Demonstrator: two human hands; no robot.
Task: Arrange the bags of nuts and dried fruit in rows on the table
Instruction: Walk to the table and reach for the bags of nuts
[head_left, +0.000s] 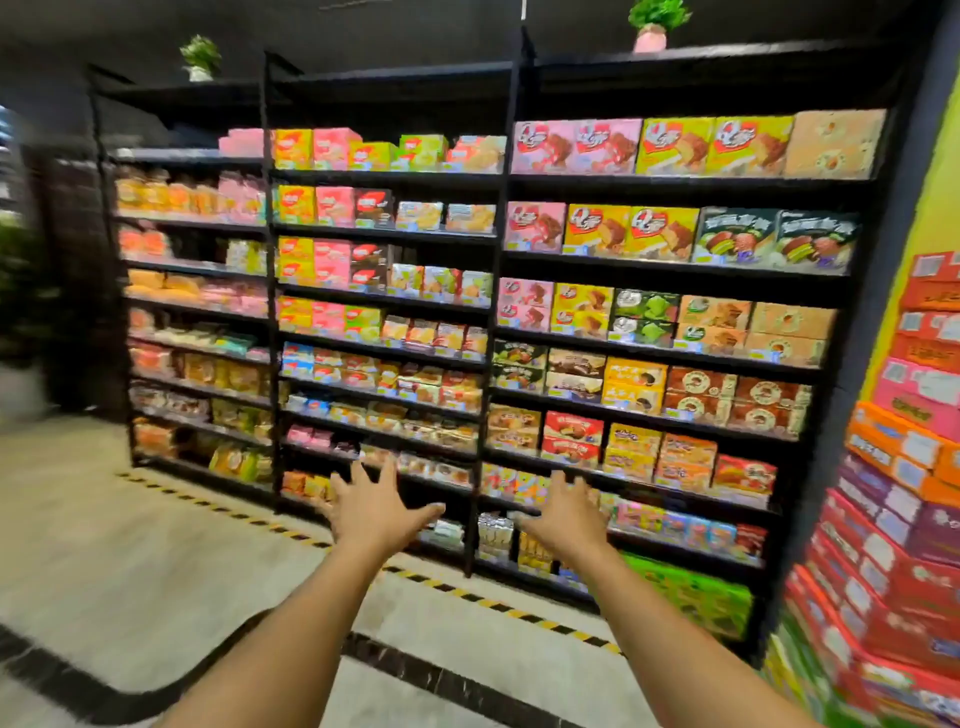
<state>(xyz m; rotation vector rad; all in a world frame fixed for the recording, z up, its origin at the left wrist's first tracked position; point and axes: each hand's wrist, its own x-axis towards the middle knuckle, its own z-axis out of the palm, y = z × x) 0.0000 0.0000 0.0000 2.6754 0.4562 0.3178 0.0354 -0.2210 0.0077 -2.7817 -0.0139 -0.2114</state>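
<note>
Both my arms stretch forward in a shop aisle. My left hand is spread open, palm away, holding nothing. My right hand is likewise open with fingers apart and nothing in it. Both hover in the air in front of the lower shelves, touching nothing. No table and no bags of nuts or dried fruit can be made out in this view; the picture is blurred.
Tall black shelving filled with colourful snack boxes faces me. A stack of red and orange boxes stands at the right. Yellow-black floor tape runs along the shelf base on a pale tiled floor. Potted plants sit on top.
</note>
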